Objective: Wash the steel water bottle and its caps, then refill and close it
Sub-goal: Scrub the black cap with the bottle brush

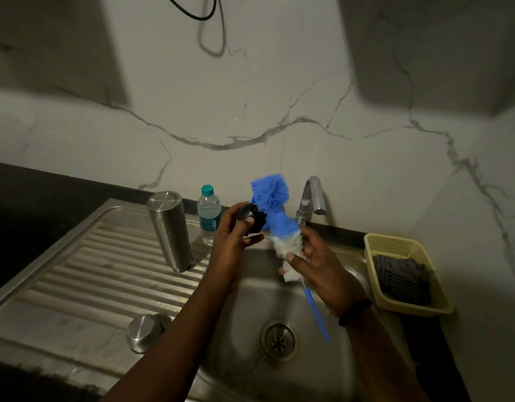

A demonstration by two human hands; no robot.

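Over the sink [250,291], the left hand [231,237] grips a small dark cap [252,219]; the right hand [323,271] pinches a blue-and-white bottle brush [279,224] by its bristles, its head against the cap. Cap scrubbing looks under way. The steel bottle [169,230] stands upside down at the drainboard's back edge, a steel cap [144,332] near its front edge. Next probably a rinse: the tap [313,198] shows no water.

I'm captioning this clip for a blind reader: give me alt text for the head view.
Over a steel sink, the left hand grips a dark bottle cap while the right hand holds a blue-and-white bottle brush against it. The steel bottle stands inverted on the drainboard.
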